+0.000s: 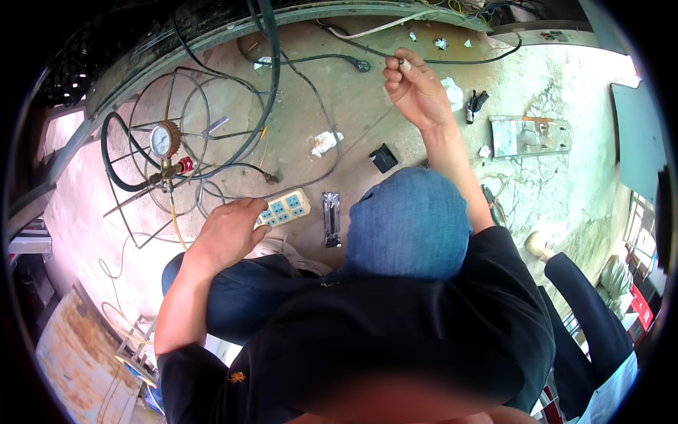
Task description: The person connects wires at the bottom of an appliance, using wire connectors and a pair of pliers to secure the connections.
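Note:
My right hand [413, 92] is raised at upper centre, pinching something small and dark beside a black cable [480, 62]; I cannot make out what it holds. My left hand [233, 222] has loosely bent fingers, thumb apart, over the left end of a beige power strip [295, 205]; whether it touches the strip is unclear. A silver-and-black packet [331, 219] lies right of the strip. Farther left stands a brass gauge valve [164, 141] with hoses. A small black block [383, 157] lies beyond my raised knee [406, 219].
Loose cables, hoses and a wire stand [138, 246] cover the left floor. A metal frame [417, 13] crosses the back. At right lie a metal plate [530, 138] and pliers [494, 205]; another person's dark-clothed limb [579, 297] is at lower right. A rusty panel [85, 346] is lower left.

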Motion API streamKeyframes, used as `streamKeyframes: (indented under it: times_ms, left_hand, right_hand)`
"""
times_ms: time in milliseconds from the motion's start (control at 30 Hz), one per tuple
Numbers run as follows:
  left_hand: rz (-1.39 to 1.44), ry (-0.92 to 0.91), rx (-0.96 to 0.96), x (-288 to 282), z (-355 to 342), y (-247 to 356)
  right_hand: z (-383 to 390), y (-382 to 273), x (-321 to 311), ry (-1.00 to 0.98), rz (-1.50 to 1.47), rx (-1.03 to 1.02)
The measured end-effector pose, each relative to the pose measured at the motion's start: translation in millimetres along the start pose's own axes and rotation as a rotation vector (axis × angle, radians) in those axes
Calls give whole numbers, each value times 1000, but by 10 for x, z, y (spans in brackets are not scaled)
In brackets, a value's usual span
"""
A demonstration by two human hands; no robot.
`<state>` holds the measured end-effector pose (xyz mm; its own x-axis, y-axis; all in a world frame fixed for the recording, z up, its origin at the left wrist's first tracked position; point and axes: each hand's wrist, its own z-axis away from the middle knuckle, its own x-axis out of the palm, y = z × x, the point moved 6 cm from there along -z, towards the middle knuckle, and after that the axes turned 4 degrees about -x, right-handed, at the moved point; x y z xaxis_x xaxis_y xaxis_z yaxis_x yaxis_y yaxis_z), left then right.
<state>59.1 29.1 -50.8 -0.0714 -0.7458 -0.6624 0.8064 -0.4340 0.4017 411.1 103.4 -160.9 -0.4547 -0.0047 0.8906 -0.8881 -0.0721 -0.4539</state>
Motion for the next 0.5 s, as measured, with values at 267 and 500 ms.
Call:
streamKeyframes:
  times_ms: [267, 500]
  left_hand:
    - [-8, -14, -15, 11, -31, -11]
    - [10, -24, -11, 5, -73, -5]
  right_hand:
    - [-14, 2, 181, -71, -113, 20]
    - [-30, -70, 237, -81, -48, -17]
